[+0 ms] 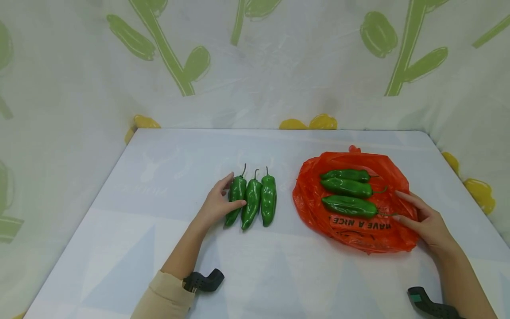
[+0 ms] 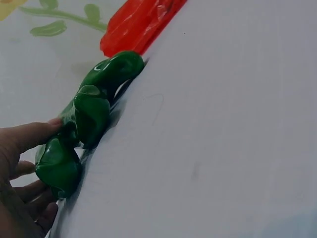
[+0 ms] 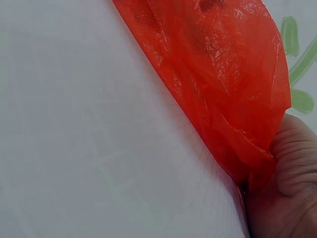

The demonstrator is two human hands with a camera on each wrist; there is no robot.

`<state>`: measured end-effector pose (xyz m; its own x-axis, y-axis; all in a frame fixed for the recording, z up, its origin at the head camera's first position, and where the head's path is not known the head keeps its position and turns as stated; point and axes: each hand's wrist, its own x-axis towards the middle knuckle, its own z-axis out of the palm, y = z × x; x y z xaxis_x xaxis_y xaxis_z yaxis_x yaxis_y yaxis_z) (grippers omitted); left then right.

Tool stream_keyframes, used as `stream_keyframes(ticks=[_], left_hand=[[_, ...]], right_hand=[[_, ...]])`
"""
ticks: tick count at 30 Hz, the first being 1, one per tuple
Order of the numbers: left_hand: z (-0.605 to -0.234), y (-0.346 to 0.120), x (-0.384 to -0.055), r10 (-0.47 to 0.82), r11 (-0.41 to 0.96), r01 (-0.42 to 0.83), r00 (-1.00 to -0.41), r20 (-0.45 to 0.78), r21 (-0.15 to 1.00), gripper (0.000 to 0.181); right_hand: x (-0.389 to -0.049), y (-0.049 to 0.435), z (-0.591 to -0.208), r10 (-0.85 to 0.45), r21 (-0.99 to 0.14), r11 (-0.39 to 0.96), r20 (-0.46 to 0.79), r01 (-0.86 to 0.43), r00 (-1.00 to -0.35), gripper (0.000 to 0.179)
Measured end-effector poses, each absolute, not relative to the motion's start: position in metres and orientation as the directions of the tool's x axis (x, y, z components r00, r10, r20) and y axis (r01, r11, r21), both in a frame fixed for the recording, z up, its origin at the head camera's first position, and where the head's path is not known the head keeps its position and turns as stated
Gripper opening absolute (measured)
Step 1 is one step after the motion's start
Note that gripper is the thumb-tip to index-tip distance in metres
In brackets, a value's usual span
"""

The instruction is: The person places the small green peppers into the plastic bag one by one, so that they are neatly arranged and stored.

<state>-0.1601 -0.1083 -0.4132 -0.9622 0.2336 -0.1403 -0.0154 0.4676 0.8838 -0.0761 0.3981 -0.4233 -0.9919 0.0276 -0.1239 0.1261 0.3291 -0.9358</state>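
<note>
Three long green peppers (image 1: 253, 201) lie side by side left of centre in the head view, stems pointing away. My left hand (image 1: 220, 201) straddles the leftmost pepper (image 2: 58, 166), its thumb across the top and reaching the middle pepper (image 2: 91, 115), its fingers along the outer side. A crumpled red plastic bag (image 1: 314, 221) lies flat on the right, with three more green peppers (image 1: 346, 188) on it, stems pointing right. My right hand (image 1: 428, 223) rests at the bag's right edge, thumb and fingers spread over it. In the right wrist view, folds of the bag lie against the thumb (image 3: 294, 153).
Both groups lie on a pale table (image 1: 167, 221) with faint blue triangles. Behind it hangs a light cloth (image 1: 279, 79) printed with green plants. The bag's knotted tip (image 1: 353, 149) points toward the table's far edge. Black straps with camera mounts (image 1: 205, 281) sit on the wrists.
</note>
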Motion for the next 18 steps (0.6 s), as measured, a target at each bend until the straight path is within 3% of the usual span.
stream_keyframes(ticks=[11, 18], left_hand=[[-0.4168, -0.1111, -0.16, 0.209, 0.567, 0.092, -0.977, -0.035, 0.819, 0.072], [-0.4222, -0.1116, -0.1607, 0.187, 0.555, 0.171, -0.979, 0.079, 0.814, 0.064]], right_hand=[[-0.0756, 0.3967, -0.4243, 0.011, -0.956, 0.273, -0.108, 0.107, -0.994, 0.061], [-0.0762, 0.3951, -0.4219, 0.016, -0.939, 0.327, -0.106, 0.105, -0.994, 0.061]])
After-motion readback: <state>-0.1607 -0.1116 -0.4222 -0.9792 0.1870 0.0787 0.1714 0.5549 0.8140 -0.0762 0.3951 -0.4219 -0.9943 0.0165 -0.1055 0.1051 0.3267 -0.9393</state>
